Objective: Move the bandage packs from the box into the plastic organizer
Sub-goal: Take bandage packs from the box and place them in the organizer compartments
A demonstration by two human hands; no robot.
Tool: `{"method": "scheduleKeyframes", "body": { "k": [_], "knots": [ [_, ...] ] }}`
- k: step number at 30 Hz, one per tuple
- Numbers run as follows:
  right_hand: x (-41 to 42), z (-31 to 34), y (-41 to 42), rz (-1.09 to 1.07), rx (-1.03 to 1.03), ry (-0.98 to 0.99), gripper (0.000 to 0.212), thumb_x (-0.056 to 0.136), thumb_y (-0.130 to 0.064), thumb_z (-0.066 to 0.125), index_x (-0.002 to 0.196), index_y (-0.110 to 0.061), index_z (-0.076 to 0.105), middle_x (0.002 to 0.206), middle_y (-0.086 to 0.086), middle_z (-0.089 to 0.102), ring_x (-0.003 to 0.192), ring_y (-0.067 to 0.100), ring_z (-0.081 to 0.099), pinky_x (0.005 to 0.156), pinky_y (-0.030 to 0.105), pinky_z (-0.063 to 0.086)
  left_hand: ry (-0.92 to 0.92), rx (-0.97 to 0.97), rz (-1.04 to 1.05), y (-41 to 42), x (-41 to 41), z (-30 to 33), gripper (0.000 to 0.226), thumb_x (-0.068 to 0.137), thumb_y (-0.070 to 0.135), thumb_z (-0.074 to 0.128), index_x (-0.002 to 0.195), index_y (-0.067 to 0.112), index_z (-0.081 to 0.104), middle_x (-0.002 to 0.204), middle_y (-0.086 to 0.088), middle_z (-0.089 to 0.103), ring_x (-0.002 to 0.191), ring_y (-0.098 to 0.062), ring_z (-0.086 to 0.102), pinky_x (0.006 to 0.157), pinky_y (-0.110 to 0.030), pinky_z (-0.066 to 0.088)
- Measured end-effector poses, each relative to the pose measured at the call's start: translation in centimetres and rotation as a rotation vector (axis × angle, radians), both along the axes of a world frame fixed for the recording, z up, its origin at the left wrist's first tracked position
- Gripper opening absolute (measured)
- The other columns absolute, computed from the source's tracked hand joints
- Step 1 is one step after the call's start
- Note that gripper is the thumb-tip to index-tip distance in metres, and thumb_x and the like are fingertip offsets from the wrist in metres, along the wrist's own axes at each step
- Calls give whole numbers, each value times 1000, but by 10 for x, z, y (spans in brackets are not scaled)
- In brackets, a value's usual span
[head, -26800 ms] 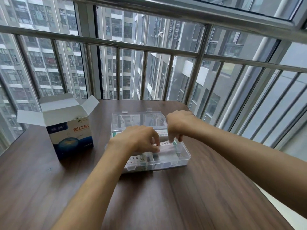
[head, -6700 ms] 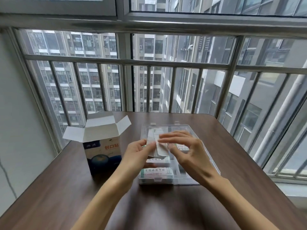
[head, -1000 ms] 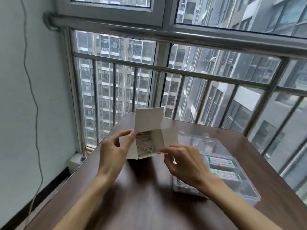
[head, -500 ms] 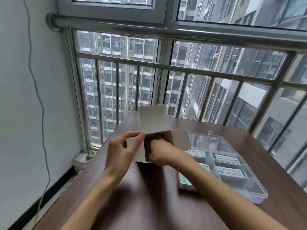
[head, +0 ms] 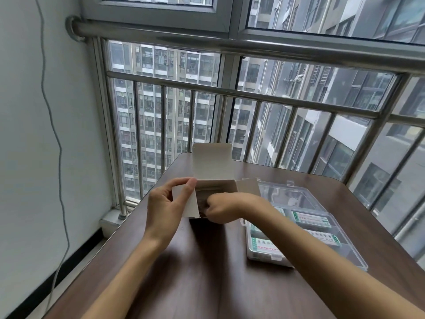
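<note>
**Hand in the box**

The box (head: 215,180) is tipped open toward the camera. The right hand (head: 222,208) reaches into its mouth, fingers hidden, so its grip cannot be told. The left hand (head: 169,202) pinches a side flap. The organizer (head: 322,229) lies just right on the tabletop (head: 207,272), bandage packs (head: 310,218) inside.

White box (head: 212,165), dark wood-grain table (head: 207,272), seemingly green-striped packs (head: 311,219)

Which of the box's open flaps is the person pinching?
The left side flap, pinched by the left hand. The tall top flap stands free behind, and the right side flap sticks out untouched.
</note>
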State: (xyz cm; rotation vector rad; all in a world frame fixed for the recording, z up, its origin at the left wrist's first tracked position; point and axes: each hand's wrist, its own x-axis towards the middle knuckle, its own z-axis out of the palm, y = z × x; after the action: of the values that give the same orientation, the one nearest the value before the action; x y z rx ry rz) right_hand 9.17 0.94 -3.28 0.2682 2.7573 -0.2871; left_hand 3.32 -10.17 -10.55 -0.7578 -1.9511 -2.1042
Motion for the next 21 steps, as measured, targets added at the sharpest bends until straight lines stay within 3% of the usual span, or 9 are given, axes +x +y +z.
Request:
{"method": "scheduleKeyframes", "body": {
  "k": [2, 5, 7, 9, 11, 14, 17, 21],
  "knots": [
    [4, 2, 1, 54, -1, -15, 35, 98, -10, 33, 121, 7, 54, 126, 22, 54, 111, 31, 51, 84, 27, 39, 18, -6, -2, 0, -1, -2, 20, 73, 66, 65, 85, 50, 71, 73, -14, 61, 68, -19, 49, 65, -50, 49],
    [12, -1, 2, 95, 2, -34, 34, 98, -10, 31, 111, 8, 57, 119, 23, 56, 95, 25, 45, 82, 29, 37, 59, -33, -9, 0, 2, -1, 21, 73, 65, 65, 83, 47, 71, 79, -29, 63, 65, -18, 47, 62, -47, 47],
    [19, -1, 5, 130, -17, -18, 31, 99, -13, 30, 96, 2, 57, 103, 18, 57, 93, 24, 45, 82, 30, 36, 75, -36, -11, 0, 5, 0, 15, 77, 58, 67, 78, 43, 72, 79, -28, 64, 64, -18, 45, 59, -44, 45],
    [25, 3, 8, 150, -92, 15, 29, 98, -13, 31, 73, -10, 46, 78, 6, 47, 82, 21, 42, 68, 30, 32, 67, -23, -12, -1, 6, 3, 9, 76, 51, 67, 78, 45, 72, 78, -25, 66, 66, -18, 47, 61, -44, 47],
    [31, 11, 9, 167, -148, 60, 30, 95, -16, 36, 65, -16, 34, 68, 1, 35, 68, 15, 35, 59, 29, 29, 26, 19, 1, -2, 5, 6, 6, 76, 47, 68, 78, 46, 73, 72, -17, 67, 65, -18, 48, 60, -38, 45],
    [37, 19, 9, 268, -206, 177, 31, 91, -20, 50, 62, -15, 39, 64, 2, 34, 59, 12, 32, 57, 31, 29, -21, 133, 33, -3, 3, 9, 3, 79, 29, 73, 80, 32, 74, 67, -4, 62, 63, -15, 47, 62, -30, 41],
    [38, 20, 11, 321, -288, 282, 28, 91, -17, 57, 65, -6, 56, 61, 5, 39, 54, 7, 32, 53, 23, 29, -37, 150, 54, -4, 1, 7, 21, 78, 31, 75, 98, 24, 72, 58, -6, 40, 57, -18, 31, 54, -29, 28],
    [40, 22, 19, 267, -490, 339, 16, 89, -12, 63, 82, -1, 72, 59, -7, 50, 50, -2, 40, 51, 10, 32, -68, 128, 74, -5, -3, 5, 30, 79, 33, 73, 107, 24, 68, 48, 7, 36, 50, -11, 27, 47, -22, 25]
  ]
}}
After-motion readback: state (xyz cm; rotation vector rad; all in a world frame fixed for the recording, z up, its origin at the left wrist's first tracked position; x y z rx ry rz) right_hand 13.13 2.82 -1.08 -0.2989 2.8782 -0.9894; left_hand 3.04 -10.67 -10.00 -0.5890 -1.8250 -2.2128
